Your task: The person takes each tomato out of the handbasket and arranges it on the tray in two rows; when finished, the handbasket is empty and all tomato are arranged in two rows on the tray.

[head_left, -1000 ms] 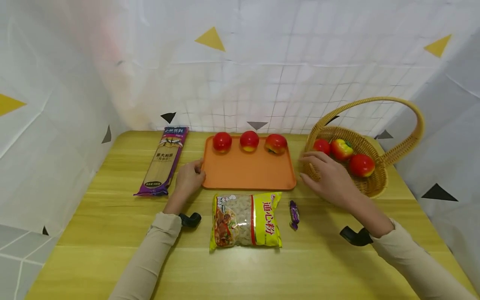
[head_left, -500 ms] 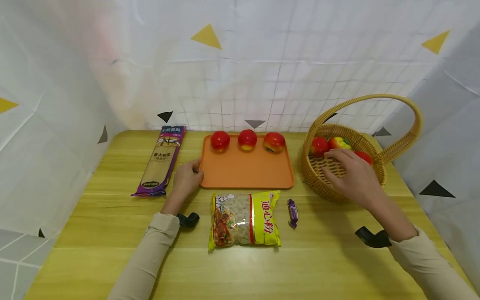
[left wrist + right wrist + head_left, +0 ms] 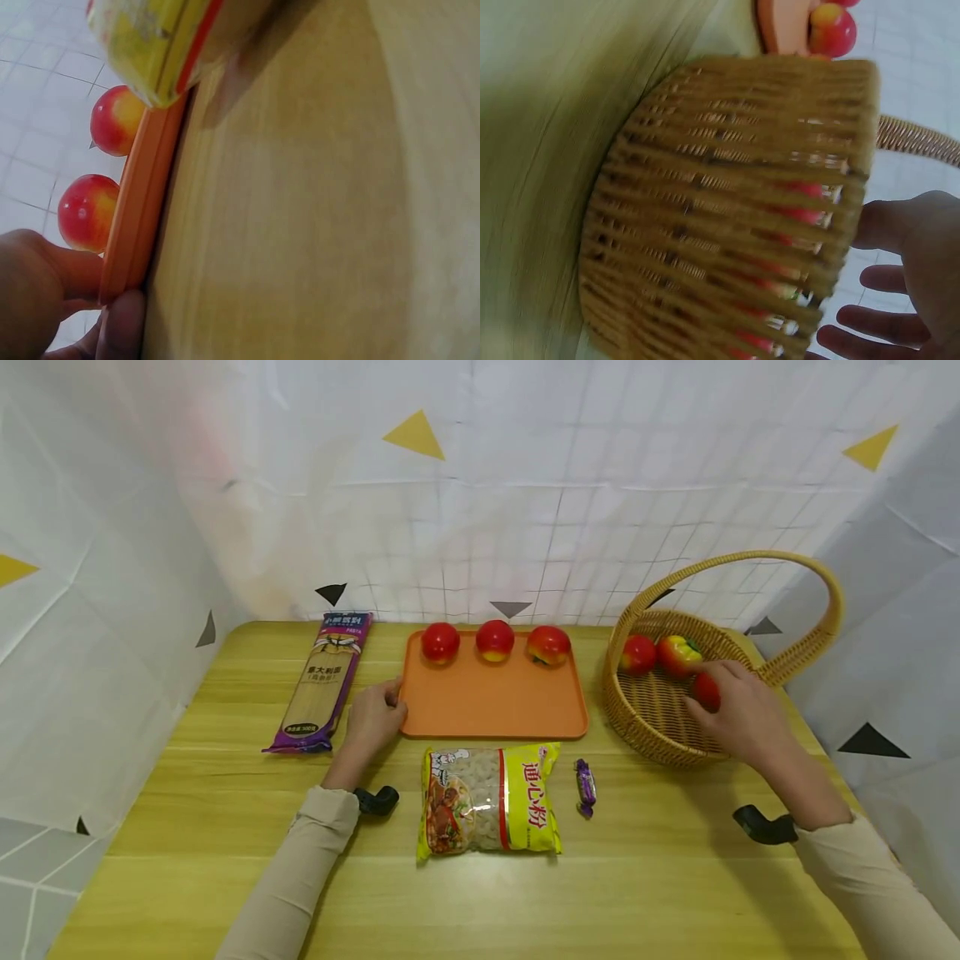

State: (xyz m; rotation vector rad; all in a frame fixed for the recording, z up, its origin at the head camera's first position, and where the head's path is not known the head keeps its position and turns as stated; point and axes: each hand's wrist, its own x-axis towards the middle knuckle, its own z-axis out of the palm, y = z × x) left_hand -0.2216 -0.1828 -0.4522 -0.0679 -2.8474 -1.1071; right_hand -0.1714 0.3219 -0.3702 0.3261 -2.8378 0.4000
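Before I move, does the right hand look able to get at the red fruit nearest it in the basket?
Likely yes: the right hand is over the basket, right by that red fruit, and the handle arches beyond the hand, so nothing visible seems in the way.

Spread fingers (image 3: 883, 327) hover beside a woven basket (image 3: 697, 187) holding red fruit (image 3: 802, 189).

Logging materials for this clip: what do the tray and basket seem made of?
Orange tray: probably smooth, matt plastic, by its even colour and raised rim. Basket: wicker or plastic imitation, slight sheen, by its woven strands.
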